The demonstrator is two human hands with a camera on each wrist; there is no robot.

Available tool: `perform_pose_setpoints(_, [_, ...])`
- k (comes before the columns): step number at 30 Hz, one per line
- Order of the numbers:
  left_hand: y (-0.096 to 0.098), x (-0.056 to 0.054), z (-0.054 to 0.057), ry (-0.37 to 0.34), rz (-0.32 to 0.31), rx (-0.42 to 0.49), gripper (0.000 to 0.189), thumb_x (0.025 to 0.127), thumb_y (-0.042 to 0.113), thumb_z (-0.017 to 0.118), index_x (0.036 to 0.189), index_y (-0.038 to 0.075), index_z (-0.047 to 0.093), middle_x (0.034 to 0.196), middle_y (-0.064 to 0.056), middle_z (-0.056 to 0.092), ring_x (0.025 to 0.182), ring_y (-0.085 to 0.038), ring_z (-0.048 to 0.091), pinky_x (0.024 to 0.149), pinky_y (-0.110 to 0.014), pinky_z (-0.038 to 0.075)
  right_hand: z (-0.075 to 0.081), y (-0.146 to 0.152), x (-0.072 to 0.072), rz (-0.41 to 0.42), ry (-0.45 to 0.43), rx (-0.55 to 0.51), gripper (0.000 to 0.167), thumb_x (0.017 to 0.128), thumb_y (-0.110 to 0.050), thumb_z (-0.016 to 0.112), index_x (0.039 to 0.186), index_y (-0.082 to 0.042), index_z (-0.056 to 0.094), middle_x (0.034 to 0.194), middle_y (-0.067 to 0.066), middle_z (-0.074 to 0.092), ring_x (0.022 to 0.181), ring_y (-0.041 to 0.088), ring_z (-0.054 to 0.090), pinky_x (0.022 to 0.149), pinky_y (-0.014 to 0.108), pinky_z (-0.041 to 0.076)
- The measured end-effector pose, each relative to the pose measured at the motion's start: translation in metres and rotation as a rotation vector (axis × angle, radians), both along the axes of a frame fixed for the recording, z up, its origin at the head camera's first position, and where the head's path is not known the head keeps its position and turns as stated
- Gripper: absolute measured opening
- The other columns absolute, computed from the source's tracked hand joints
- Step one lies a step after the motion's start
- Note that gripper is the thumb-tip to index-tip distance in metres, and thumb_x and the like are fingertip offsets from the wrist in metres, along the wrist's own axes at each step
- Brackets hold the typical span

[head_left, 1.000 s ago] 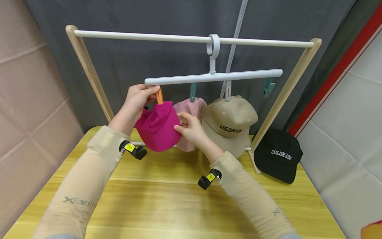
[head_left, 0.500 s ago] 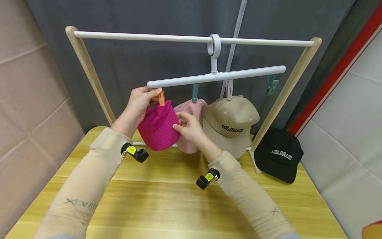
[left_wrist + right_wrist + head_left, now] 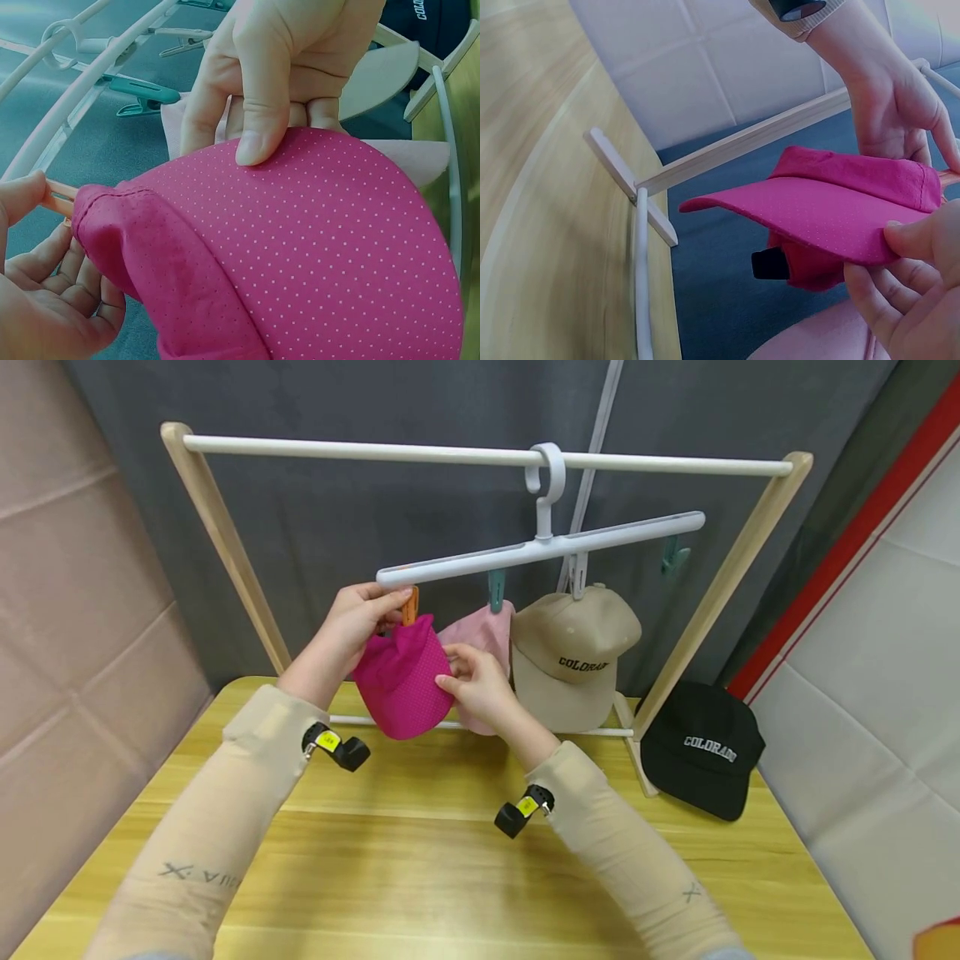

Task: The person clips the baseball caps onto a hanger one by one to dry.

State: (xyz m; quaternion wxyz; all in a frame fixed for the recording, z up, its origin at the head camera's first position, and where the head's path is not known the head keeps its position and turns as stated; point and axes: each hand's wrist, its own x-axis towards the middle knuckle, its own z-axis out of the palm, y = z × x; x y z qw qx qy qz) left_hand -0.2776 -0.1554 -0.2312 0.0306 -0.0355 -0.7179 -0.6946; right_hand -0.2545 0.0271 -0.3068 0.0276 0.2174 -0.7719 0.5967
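The magenta cap (image 3: 411,702) looks matt cloth, the hanger (image 3: 487,558) smooth plastic, the rack post (image 3: 225,539) wood, the tabletop (image 3: 420,877) glossy.

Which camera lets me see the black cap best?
The head view: it shows nearly all of the black cap, with its white letters. The left wrist view catches only a cut-off part at the top edge; the right wrist view doesn't show it.

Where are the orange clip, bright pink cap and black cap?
Orange clip (image 3: 410,607): head view, on its body.
Bright pink cap (image 3: 322,240): left wrist view, on its dotted brim.
Black cap (image 3: 708,748): head view, on its lettering.
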Motion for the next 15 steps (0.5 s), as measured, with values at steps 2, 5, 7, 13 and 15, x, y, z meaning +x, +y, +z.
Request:
perform_pose_setpoints(2, [-0.0005, 0.0001, -0.0011, 0.006, 0.002, -0.017, 0.039, 0.091, 0.023, 0.067, 0.121, -0.002, 0.061, 0.086, 0.001, 0.064, 0.07, -0.01, 0.057, 0.074, -0.027, 0.046, -0.0001, 0.0004, 0.0012, 0.003, -0.011, 0.004, 0.035, 0.086, 0.007, 0.065, 0.12, 0.005, 0.058, 0.089, 0.017, 0.065, 0.076, 0.021, 0.062, 0.066, 0.031, 0.056])
perform_pose_setpoints(5, [-0.0009, 0.0004, -0.0018, 0.015, 0.003, -0.024, 0.039, 0.091, 0.023, 0.067, 0.12, -0.002, 0.061, 0.087, 0.0, 0.064, 0.07, -0.01, 0.057, 0.076, -0.029, 0.046, 0.0003, 0.0009, 0.0026, 0.003, -0.013, 0.013, 0.035, 0.087, 0.006, 0.065, 0.121, 0.004, 0.058, 0.088, 0.016, 0.065, 0.076, 0.021, 0.062, 0.065, 0.031, 0.056])
perform_pose_setpoints(7, [-0.0012, 0.0, -0.0022, 0.02, 0.006, -0.022, 0.039, 0.09, 0.023, 0.068, 0.12, -0.002, 0.062, 0.087, 0.0, 0.064, 0.07, -0.01, 0.057, 0.076, -0.03, 0.046, 0.0006, 0.0013, 0.0036, 0.001, -0.014, 0.016, 0.035, 0.087, 0.006, 0.065, 0.121, 0.004, 0.058, 0.088, 0.016, 0.065, 0.076, 0.021, 0.062, 0.064, 0.031, 0.056])
perform_pose_setpoints(13, [-0.0024, -0.0008, -0.002, 0.016, 0.019, -0.005, 0.038, 0.09, 0.023, 0.068, 0.119, -0.001, 0.062, 0.087, 0.0, 0.064, 0.069, -0.01, 0.058, 0.076, -0.03, 0.046, 0.0, 0.0014, 0.0037, -0.008, -0.004, 0.03, 0.034, 0.086, 0.005, 0.066, 0.12, 0.004, 0.059, 0.089, 0.016, 0.065, 0.077, 0.022, 0.062, 0.07, 0.031, 0.056])
perform_pose_setpoints(15, [-0.0029, -0.0009, -0.002, 0.012, 0.019, -0.004, 0.039, 0.09, 0.023, 0.068, 0.119, -0.002, 0.062, 0.086, 0.0, 0.064, 0.069, -0.009, 0.058, 0.077, -0.03, 0.046, -0.0004, 0.0012, 0.0035, -0.014, 0.006, 0.039, 0.033, 0.086, 0.005, 0.066, 0.119, 0.004, 0.059, 0.088, 0.016, 0.066, 0.077, 0.022, 0.062, 0.073, 0.03, 0.055])
